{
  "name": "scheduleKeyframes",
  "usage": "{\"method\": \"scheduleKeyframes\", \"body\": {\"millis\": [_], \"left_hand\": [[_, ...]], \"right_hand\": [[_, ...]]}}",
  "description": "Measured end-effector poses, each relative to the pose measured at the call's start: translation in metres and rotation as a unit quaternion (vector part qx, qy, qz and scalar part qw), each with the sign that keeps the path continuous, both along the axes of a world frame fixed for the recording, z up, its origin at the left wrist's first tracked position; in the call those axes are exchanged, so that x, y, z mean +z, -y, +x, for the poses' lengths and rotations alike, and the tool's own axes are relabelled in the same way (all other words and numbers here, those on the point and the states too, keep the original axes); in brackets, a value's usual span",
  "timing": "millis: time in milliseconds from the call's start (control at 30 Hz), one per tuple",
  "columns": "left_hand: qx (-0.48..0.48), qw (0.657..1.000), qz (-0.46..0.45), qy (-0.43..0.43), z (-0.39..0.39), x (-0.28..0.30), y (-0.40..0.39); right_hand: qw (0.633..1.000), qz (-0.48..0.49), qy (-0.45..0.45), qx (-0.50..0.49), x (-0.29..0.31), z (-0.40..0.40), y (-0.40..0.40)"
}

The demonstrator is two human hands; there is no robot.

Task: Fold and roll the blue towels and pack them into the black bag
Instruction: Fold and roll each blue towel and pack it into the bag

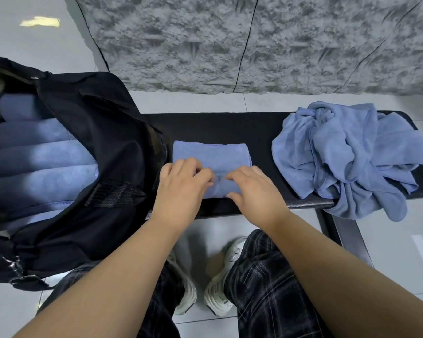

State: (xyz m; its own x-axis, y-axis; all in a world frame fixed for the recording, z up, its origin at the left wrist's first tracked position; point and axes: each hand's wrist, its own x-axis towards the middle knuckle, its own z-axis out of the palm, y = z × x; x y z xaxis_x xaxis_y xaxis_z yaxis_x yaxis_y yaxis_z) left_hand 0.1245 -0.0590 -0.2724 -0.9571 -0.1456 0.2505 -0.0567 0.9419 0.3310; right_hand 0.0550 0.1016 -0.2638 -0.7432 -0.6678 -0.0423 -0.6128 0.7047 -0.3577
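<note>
Both hands gripped the near rolled edge of the folded blue towel (pixel 211 154), left hand (pixel 181 189) and right hand (pixel 254 191) with fingers curled over soft terry. It lay flat on the smooth black bench (pixel 230 125). Left of the grip gaped the black bag (pixel 103 132), holding plump rolled towels (pixel 42 157); right, a crumpled towel heap (pixel 352 154).

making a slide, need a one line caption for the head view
Both hands, left hand and right hand, start rolling a folded blue towel on the bench, beside the black bag.

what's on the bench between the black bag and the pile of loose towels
In the head view, a folded blue towel lies on the black bench between the black bag and the crumpled pile, with both hands, left hand and right hand, on its near end.
</note>
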Motion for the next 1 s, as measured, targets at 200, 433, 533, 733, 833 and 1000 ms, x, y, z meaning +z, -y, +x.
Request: {"method": "scheduleKeyframes", "body": {"millis": [200, 433, 533, 733, 833, 1000], "left_hand": [[-0.007, 0.999, -0.048, -0.005, 0.000, 0.001, -0.001], [0.031, 0.998, -0.042, 0.036, -0.018, -0.008, -0.002], [0.029, 0.997, -0.036, 0.060, -0.027, -0.006, 0.002], [0.029, 0.991, 0.010, 0.129, -0.041, -0.001, 0.008], [0.026, 0.996, 0.025, 0.086, -0.037, -0.002, 0.009], [-0.001, 0.996, -0.083, -0.020, -0.021, -0.007, 0.003]], "right_hand": [[0.999, -0.003, -0.042, -0.026, -0.010, -0.006, 0.005], [0.988, -0.062, -0.133, -0.050, -0.010, -0.007, 0.017], [0.989, -0.071, -0.126, -0.039, -0.005, -0.008, 0.016], [0.996, -0.022, -0.077, -0.041, -0.011, -0.011, 0.016], [0.995, -0.028, -0.080, -0.042, -0.014, -0.020, 0.019], [0.998, 0.044, -0.023, -0.027, -0.003, -0.039, 0.026]]}}
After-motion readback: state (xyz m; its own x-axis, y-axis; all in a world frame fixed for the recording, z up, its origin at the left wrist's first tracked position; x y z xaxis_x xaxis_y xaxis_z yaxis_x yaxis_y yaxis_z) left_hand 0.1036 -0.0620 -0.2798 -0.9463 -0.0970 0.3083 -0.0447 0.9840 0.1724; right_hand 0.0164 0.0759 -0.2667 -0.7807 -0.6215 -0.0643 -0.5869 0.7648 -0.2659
